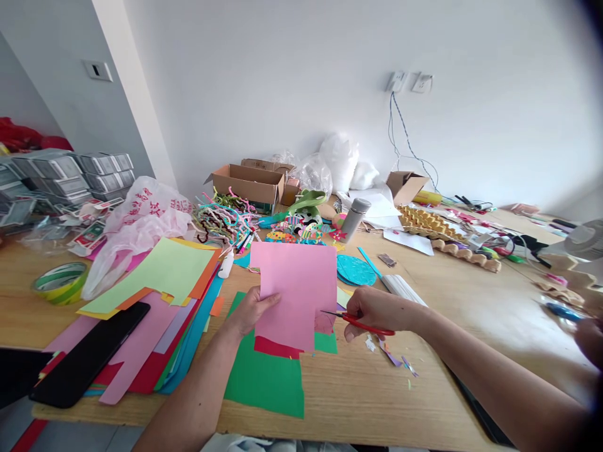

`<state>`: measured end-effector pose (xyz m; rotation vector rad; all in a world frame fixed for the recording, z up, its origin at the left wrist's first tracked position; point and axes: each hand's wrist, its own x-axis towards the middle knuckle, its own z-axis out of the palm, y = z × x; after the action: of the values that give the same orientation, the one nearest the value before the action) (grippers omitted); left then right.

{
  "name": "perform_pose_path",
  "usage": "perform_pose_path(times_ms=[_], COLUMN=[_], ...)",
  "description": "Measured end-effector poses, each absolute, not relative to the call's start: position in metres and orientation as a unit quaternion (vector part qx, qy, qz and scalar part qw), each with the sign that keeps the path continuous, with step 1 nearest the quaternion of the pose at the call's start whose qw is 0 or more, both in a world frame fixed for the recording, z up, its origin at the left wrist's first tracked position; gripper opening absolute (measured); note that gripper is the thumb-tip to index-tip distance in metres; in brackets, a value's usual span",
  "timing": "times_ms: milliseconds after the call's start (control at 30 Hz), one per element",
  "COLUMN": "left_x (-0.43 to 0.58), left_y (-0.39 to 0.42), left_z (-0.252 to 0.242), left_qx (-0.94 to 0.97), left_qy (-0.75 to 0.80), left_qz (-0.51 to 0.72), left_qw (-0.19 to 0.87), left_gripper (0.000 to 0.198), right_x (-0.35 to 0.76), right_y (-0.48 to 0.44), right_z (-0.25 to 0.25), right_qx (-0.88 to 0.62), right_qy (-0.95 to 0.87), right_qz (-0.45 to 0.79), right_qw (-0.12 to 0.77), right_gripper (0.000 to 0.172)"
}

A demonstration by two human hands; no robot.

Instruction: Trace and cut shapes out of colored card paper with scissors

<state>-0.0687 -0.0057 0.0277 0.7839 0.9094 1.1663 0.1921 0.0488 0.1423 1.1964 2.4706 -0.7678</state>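
My left hand (252,312) pinches a sheet of pink paper (299,282) by its left side, thumb on the front, and holds it raised over the table. My right hand (370,309) is closed round the red handles of a pair of scissors (370,325). The blades point left and lie at the lower right corner of the pink sheet, where a small piece with a drawn outline hangs. Below the sheet, green paper (266,383) lies on the table, with a strip of red paper (277,347) partly hidden between them.
Coloured paper (188,270) is stacked at left with a black phone (94,355) on top, near a tape roll (61,282). Pipe cleaners (226,216), a grey bottle (354,220), blue discs (355,270) and egg cartons (433,226) stand behind. Paper scraps (389,351) lie at right.
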Motion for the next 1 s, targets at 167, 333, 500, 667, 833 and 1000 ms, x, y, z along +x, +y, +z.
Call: perform_pose_path(times_ms=[167, 333, 500, 667, 833, 1000], left_x=[-0.068, -0.068, -0.069, -0.07, -0.068, -0.068], left_y=[-0.006, -0.007, -0.005, -0.004, -0.005, -0.004], left_z=[0.028, 0.028, 0.027, 0.026, 0.027, 0.024], left_qx=[0.361, 0.374, 0.371, 0.362, 0.36, 0.357], left_qy=[0.404, 0.407, 0.408, 0.399, 0.402, 0.409], left_qz=[0.509, 0.504, 0.505, 0.513, 0.505, 0.5], left_qw=[0.669, 0.664, 0.664, 0.668, 0.674, 0.675], left_gripper=[0.046, 0.045, 0.043, 0.037, 0.039, 0.041], right_x=[0.189, 0.189, 0.189, 0.19, 0.187, 0.187], right_y=[0.049, 0.051, 0.049, 0.047, 0.045, 0.043], right_z=[0.141, 0.136, 0.133, 0.134, 0.134, 0.131], right_qx=[0.396, 0.398, 0.401, 0.394, 0.401, 0.404], right_qy=[0.869, 0.862, 0.864, 0.872, 0.878, 0.883], right_qz=[-0.256, -0.27, -0.267, -0.256, -0.223, -0.201], right_qw=[0.151, 0.159, 0.149, 0.138, 0.133, 0.128], right_gripper=[0.06, 0.061, 0.06, 0.062, 0.063, 0.061])
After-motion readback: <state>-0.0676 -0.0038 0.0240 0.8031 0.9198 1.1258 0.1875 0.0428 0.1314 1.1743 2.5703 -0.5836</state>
